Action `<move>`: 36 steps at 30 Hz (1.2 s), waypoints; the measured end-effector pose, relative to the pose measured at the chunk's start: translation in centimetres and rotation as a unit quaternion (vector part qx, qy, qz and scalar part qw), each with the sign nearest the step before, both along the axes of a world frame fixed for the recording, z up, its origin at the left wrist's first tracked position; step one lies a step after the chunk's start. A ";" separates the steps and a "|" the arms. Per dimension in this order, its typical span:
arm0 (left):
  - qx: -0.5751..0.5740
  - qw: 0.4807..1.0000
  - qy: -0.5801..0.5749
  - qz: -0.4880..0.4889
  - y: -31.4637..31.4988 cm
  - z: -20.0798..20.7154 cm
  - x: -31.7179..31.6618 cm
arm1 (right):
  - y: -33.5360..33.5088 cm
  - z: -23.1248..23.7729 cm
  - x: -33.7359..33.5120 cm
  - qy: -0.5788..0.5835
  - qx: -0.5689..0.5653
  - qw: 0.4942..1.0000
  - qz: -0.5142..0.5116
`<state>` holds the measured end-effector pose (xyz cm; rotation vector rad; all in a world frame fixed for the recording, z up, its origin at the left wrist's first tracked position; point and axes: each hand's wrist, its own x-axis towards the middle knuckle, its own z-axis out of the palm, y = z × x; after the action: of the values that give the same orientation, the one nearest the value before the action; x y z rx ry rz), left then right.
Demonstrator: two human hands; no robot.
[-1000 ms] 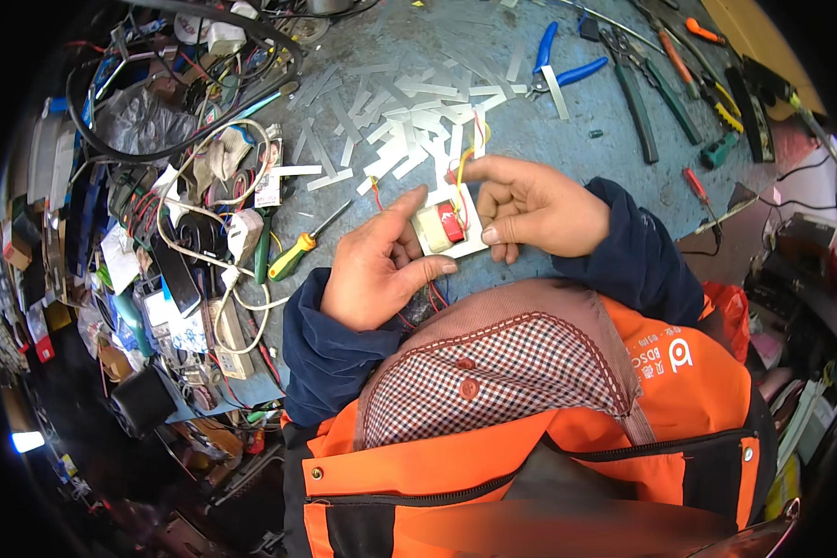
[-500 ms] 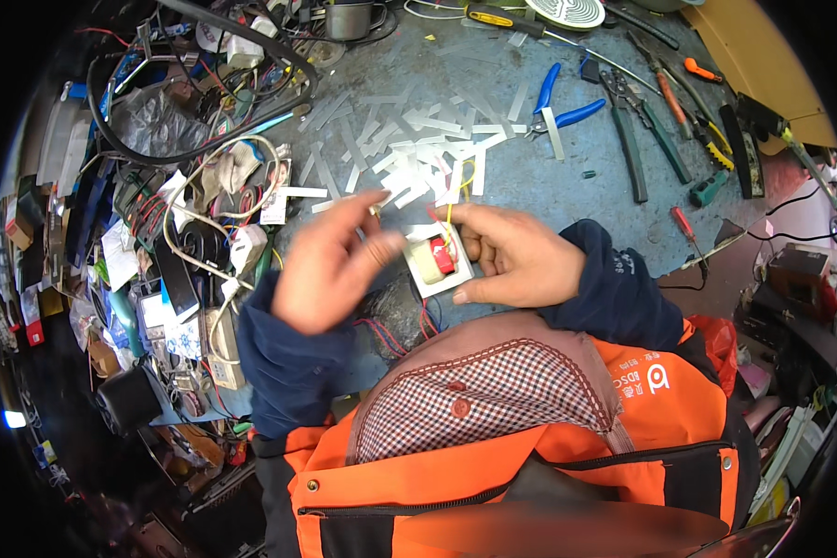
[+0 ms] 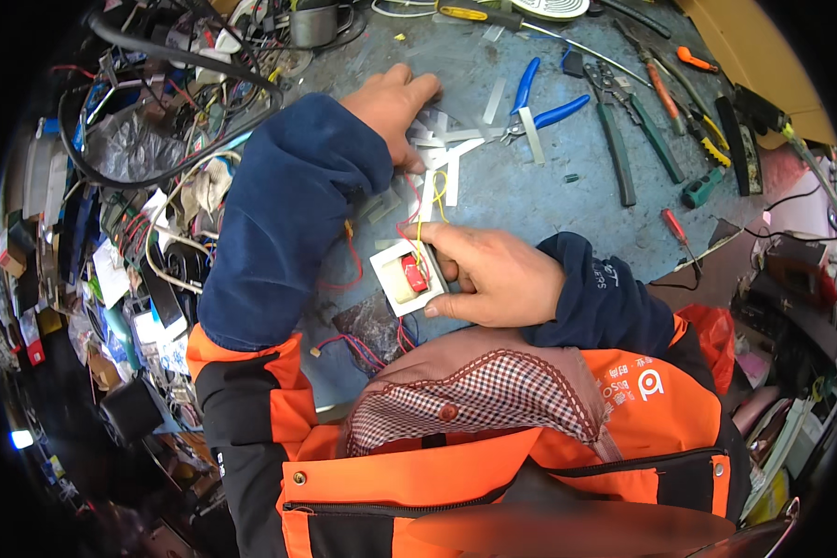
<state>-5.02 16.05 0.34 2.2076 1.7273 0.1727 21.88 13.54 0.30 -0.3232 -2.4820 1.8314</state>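
Observation:
My right hand (image 3: 498, 278) pinches the right side of a small transformer (image 3: 391, 259), a pale square frame around a cream bobbin with red wrapping. Thin yellow wires (image 3: 441, 186) and red wires rise from its top. Beyond it, my left hand (image 3: 392, 106) reaches across the bench with fingers apart, over a pile of flat pale metal strips (image 3: 445, 167). Nothing shows in that hand, though its underside is hidden. Much of the pile's left part lies behind my left hand and sleeve.
Blue-handled cutters (image 3: 558, 112) lie right of the strips, with one strip across them. Farther right are green-handled pliers (image 3: 616, 153), a long yellow-black screwdriver (image 3: 479, 13) and a red screwdriver (image 3: 673, 223). Tangled cables and parts crowd the left, below a black hose (image 3: 158, 160).
My left hand has left the transformer and moved forward to the strips. The transformer has shifted slightly left and nearer to me in my right hand.

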 end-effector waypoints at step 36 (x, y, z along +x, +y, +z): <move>0.005 0.997 0.006 0.080 -1.4 1.6 -1.1 | -0.3 0.0 0.2 0.017 0.072 0.997 0.003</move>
<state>-6.14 14.66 1.89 2.0817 1.9129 0.2076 22.11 13.20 0.30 -0.2761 -2.5757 1.6341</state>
